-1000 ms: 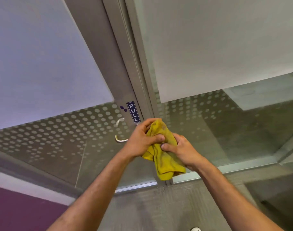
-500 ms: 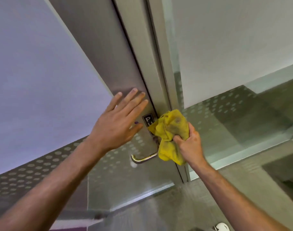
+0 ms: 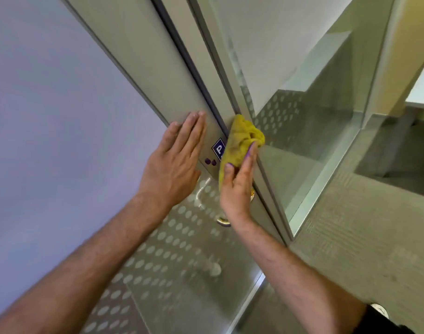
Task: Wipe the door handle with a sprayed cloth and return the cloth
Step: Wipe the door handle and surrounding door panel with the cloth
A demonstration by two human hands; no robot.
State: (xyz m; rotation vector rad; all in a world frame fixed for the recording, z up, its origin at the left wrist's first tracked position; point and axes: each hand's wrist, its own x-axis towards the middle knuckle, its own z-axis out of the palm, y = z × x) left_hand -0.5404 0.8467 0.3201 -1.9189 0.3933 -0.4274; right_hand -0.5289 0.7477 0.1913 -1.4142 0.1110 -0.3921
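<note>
1. Step in hand, as judged: bringing the crumpled yellow cloth (image 3: 239,145) down onto the curved silver metal door handle (image 3: 223,221) to wipe it. The wipe does not look begun; returning the cloth is still to come.
2. Method advised: lower the cloth from the door stile to the lever, wrap it round the bar, and draw it along the whole length, underside and end included. Keep the door braced so it does not swing under pressure.
3. Right hand (image 3: 238,186): clenched on the cloth, thumb and fingers (image 3: 251,153) pinching a bunched fold. The cloth lies against the grey metal door stile (image 3: 143,56), beside the door's closing edge, covering part of the small blue lettered sign (image 3: 218,148).
4. Left hand (image 3: 176,162): released, flat, fingers together and extended; palm appears pressed on the stile, near its edge against the frosted glass panel (image 3: 49,116). It holds nothing.
5. Door handle: below the cloth, mostly hidden behind the right wrist; only its lower end shows. Whether the cloth touches it cannot be told.
6. Adjacent: dotted glass side panel (image 3: 302,141) to the right.
</note>
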